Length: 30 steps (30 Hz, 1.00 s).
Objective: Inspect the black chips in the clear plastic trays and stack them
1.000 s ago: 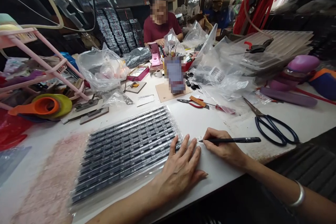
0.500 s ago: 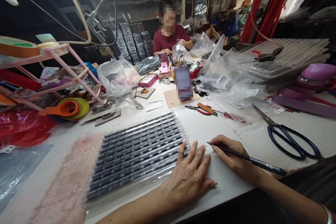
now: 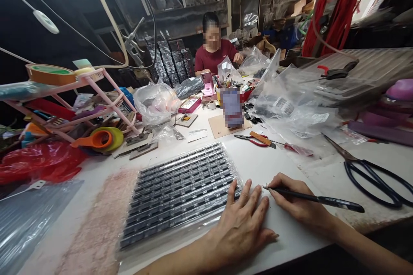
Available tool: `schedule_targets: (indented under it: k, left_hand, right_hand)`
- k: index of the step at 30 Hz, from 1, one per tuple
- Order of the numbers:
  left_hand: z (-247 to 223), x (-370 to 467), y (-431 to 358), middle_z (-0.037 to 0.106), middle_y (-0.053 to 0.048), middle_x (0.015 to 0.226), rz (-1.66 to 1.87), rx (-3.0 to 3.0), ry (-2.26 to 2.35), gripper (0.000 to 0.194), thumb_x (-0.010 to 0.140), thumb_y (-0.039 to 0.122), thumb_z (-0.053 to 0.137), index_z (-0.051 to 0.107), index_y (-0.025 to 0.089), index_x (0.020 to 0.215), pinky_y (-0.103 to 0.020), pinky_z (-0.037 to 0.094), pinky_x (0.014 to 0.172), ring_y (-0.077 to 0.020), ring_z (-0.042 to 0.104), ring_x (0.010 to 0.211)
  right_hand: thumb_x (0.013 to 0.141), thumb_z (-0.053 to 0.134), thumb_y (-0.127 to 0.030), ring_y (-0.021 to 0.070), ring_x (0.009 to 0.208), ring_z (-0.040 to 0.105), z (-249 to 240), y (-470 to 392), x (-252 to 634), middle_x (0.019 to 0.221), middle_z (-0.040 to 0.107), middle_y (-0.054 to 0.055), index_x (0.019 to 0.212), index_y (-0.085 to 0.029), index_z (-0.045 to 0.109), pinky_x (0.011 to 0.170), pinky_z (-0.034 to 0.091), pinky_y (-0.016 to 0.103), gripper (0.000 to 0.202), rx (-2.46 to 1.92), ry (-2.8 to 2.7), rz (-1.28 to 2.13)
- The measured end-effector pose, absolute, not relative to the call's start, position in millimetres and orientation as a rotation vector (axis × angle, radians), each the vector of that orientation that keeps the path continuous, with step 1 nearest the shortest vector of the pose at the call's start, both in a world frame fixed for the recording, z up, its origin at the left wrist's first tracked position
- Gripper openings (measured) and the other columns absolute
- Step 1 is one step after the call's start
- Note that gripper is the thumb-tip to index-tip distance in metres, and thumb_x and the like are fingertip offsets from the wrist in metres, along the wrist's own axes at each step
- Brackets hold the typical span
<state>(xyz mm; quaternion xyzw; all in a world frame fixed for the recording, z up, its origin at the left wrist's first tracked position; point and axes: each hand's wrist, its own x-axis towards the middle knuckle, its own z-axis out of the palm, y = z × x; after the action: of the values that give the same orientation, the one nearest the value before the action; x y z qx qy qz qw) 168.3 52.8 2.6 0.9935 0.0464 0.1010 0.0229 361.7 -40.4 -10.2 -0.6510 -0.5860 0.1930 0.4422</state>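
My left hand (image 3: pixel 240 225) lies flat with its fingers spread. Its index fingertip rests at the right edge of a clear-wrapped pack of black strips (image 3: pixel 180 191), which carry small white markings. In my right hand (image 3: pixel 295 197), pinched between thumb and fingers, is a slim black pen (image 3: pixel 322 199). The pen slants to the right, its thick end away from the pack. Its fine tip meets the white tabletop (image 3: pixel 269 154) just beside my left fingertips. Tiny marks or specks show around the tip; I cannot make out which.
Large dark-handled scissors (image 3: pixel 371 176) lie at the right. Beyond the pack are red-handled pliers (image 3: pixel 254 139), a blurred phone (image 3: pixel 232 107) and plastic bags (image 3: pixel 156 103). A pink rack (image 3: pixel 106 90) stands left. Across the table sits a person in a maroon shirt (image 3: pixel 214 58).
The view has shifted, so the table appears farther right and lower. The pen tip has moved slightly towards me. My left hand stays beside the pack. The person opposite has raised one hand.
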Motion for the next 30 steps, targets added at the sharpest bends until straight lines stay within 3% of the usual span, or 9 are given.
schedule_targets:
  k: [5, 12, 20, 30]
  left_hand:
    - [4.5, 169.1, 53.0, 0.041, -0.011, 0.147, 0.304, 3.075, 0.153, 0.062, 0.093, 0.056, 0.035, 0.037, 0.017, 0.142, -0.053, 0.016, 0.114, -0.0305, 0.026, 0.140]
    - [2.1, 168.8, 52.8, 0.039, -0.011, 0.148, 0.292, 3.077, 0.152, 0.062, 0.094, 0.056, 0.032, 0.035, 0.017, 0.142, -0.054, 0.015, 0.114, -0.0308, 0.023, 0.141]
    - [0.9, 168.8, 51.5, 0.041, -0.011, 0.147, 0.330, 3.093, 0.165, 0.061, 0.093, 0.056, 0.035, 0.039, 0.018, 0.140, -0.056, 0.016, 0.113, -0.0309, 0.025, 0.140]
    - [3.1, 169.2, 51.6, 0.041, -0.010, 0.147, 0.303, 3.052, 0.190, 0.059, 0.095, 0.055, 0.031, 0.038, 0.018, 0.140, -0.058, 0.015, 0.113, -0.0318, 0.024, 0.141]
  right_hand:
    - [0.085, 0.049, -0.024, 0.0112, 0.053, 0.049, -9.1, -39.6, 360.4, 0.064, 0.056, -0.001, 0.078, -0.021, 0.056, 0.049, 0.040, 0.024, 0.011, -1.605, -1.459, 0.433]
    - [0.089, 0.047, -0.030, 0.0149, 0.070, 0.059, -1.1, -38.2, 363.3, 0.076, 0.063, 0.001, 0.085, -0.021, 0.058, 0.063, 0.047, 0.026, 0.015, -1.647, -1.392, 0.482]
    - [0.085, 0.053, -0.035, 0.0172, 0.074, 0.061, 14.6, -36.4, 369.4, 0.077, 0.065, 0.002, 0.084, -0.021, 0.060, 0.063, 0.049, 0.028, 0.016, -1.649, -1.317, 0.518]
    - [0.086, 0.049, -0.030, 0.0119, 0.056, 0.049, 1.8, -35.2, 365.3, 0.061, 0.054, -0.001, 0.070, -0.021, 0.052, 0.052, 0.041, 0.025, 0.018, -1.606, -1.394, 0.457]
